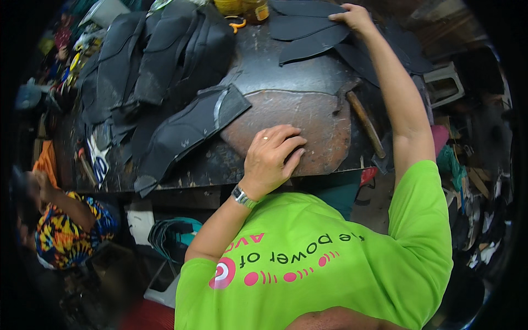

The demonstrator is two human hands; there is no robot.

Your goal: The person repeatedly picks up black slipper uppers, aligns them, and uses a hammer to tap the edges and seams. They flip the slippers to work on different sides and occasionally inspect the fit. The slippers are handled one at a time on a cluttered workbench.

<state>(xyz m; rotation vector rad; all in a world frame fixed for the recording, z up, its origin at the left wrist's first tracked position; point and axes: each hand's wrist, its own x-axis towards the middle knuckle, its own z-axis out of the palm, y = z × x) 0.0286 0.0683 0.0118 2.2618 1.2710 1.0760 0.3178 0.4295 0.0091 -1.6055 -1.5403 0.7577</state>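
Note:
My left hand (274, 152), with a watch at its wrist, rests palm down on a worn brown board (324, 132); its fingers are loosely bent and apart, holding nothing. Beside it lies a stitched black panel, like a boot upper (184, 129), with a shiny curved strip near one end. My right hand (355, 19) reaches to the far right of the table. Its thumb and fingers close on the edge of a dark leaf-shaped cut piece (311, 27), among several similar overlapping pieces. The underside of that grip is hidden.
A hammer (366, 124) lies right of the board. Stacked black uppers (165, 55) cover the table's far left. At the back are a jar (254, 11) and orange-handled scissors (236, 25). Another person in a patterned shirt (71, 228) is at lower left. A white stool (444, 85) stands right.

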